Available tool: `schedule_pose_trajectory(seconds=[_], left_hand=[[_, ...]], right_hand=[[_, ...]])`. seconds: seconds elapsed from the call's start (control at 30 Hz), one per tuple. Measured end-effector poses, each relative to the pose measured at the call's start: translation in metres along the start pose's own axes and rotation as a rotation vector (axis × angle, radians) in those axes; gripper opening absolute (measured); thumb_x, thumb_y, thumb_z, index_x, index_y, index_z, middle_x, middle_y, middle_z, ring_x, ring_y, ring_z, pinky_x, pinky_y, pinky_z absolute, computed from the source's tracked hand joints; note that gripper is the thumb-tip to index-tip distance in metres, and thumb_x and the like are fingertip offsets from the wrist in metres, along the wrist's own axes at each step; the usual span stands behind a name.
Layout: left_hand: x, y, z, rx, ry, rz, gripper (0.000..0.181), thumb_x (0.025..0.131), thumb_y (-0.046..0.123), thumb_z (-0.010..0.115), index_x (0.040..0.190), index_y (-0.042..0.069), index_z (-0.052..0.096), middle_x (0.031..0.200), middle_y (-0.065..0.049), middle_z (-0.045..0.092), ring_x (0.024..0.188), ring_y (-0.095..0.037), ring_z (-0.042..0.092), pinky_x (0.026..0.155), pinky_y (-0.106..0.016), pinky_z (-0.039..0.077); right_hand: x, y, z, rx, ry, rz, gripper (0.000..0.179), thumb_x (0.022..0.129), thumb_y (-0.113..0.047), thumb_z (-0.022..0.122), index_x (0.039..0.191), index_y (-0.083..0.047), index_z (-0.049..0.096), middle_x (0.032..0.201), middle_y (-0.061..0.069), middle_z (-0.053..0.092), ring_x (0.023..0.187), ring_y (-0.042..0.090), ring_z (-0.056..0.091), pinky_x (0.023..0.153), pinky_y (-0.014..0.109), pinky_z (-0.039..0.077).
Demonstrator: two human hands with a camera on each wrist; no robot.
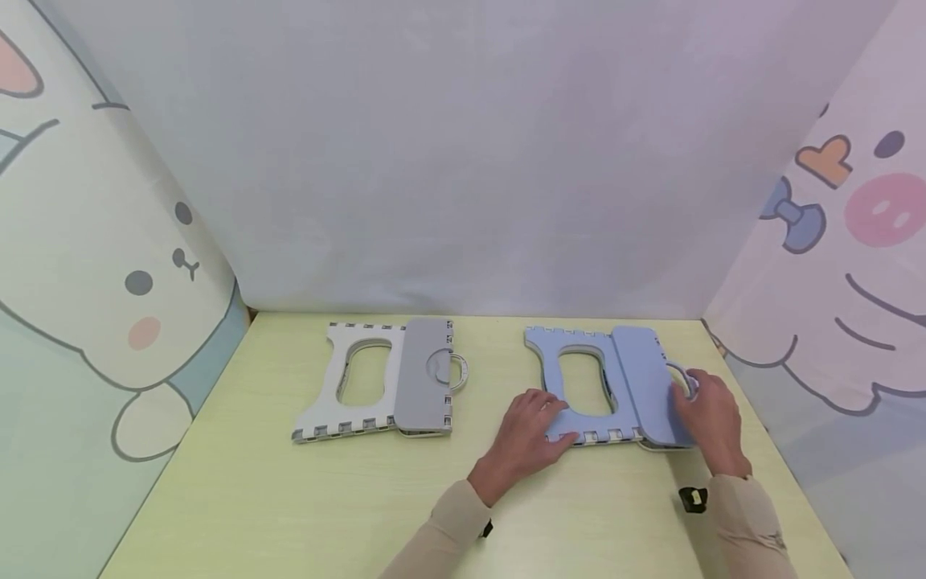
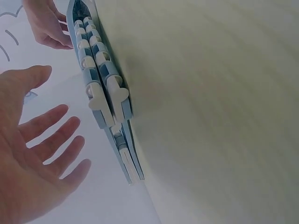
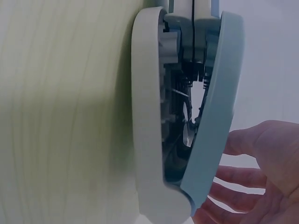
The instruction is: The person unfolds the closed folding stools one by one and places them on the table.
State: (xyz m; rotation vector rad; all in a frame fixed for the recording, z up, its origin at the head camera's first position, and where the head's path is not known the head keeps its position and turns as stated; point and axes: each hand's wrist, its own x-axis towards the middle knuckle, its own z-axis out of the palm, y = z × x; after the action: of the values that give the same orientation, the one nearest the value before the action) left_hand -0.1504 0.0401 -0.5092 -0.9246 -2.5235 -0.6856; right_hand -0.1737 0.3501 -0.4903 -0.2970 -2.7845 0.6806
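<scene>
A blue folding step stool (image 1: 579,379) lies folded flat on the table, its seat panel (image 1: 647,386) to the right. My left hand (image 1: 526,430) is spread at the wide leg end on its near left side, with thumb and fingers apart in the left wrist view. At the right end, my right hand (image 1: 709,410) holds the stool by its loop handle (image 1: 678,371), thumb over the seat edge and fingers curled at the loop. In the right wrist view, the two seat halves (image 3: 148,116) stand slightly apart.
A white and grey folding step stool (image 1: 423,374) lies flat on the left of the pale yellow table (image 1: 289,507), its loop handle pointing right. A plain curtain (image 1: 463,161) closes off the back, and cartoon-printed cloths hang at both sides.
</scene>
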Motion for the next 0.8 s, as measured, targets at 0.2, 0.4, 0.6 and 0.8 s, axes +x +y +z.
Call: schedule_pose_trajectory(seconds=[0.2, 0.4, 0.6, 0.8], left_hand=[[0.003, 0.003, 0.006, 0.009, 0.001, 0.016, 0.037, 0.092, 0.038, 0.078, 0.118, 0.013, 0.073, 0.115, 0.000, 0.068, 0.111, -0.017, 0.060, 0.103, -0.032, 0.047], [0.008, 0.006, 0.012, 0.023, -0.021, 0.020, 0.038, 0.094, 0.042, 0.075, 0.119, 0.014, 0.074, 0.115, 0.001, 0.068, 0.113, -0.016, 0.059, 0.105, -0.031, 0.046], [0.012, 0.011, 0.015, 0.020, -0.043, 0.020, 0.037, 0.094, 0.042, 0.074, 0.120, 0.014, 0.074, 0.116, 0.001, 0.069, 0.114, -0.016, 0.059, 0.105, -0.031, 0.046], [0.015, 0.015, 0.018, 0.033, -0.071, 0.021, 0.038, 0.094, 0.042, 0.075, 0.122, 0.015, 0.073, 0.117, 0.002, 0.068, 0.115, -0.016, 0.059, 0.106, -0.032, 0.045]], right_hand=[[0.003, 0.008, 0.000, 0.001, 0.013, 0.003, 0.042, 0.099, -0.012, 0.062, 0.128, 0.017, 0.054, 0.120, 0.043, 0.053, 0.103, 0.057, 0.055, 0.079, 0.067, 0.046], [0.007, 0.014, 0.001, -0.017, -0.008, 0.037, 0.045, 0.100, -0.014, 0.061, 0.130, 0.017, 0.051, 0.120, 0.042, 0.052, 0.103, 0.056, 0.055, 0.080, 0.065, 0.047], [0.009, 0.017, 0.001, -0.023, -0.050, 0.080, 0.049, 0.101, -0.017, 0.059, 0.134, 0.018, 0.047, 0.118, 0.042, 0.052, 0.105, 0.055, 0.056, 0.081, 0.064, 0.048], [0.009, 0.020, 0.000, 0.004, -0.098, 0.103, 0.053, 0.103, -0.018, 0.057, 0.137, 0.020, 0.043, 0.124, 0.044, 0.050, 0.110, 0.058, 0.056, 0.083, 0.065, 0.049]])
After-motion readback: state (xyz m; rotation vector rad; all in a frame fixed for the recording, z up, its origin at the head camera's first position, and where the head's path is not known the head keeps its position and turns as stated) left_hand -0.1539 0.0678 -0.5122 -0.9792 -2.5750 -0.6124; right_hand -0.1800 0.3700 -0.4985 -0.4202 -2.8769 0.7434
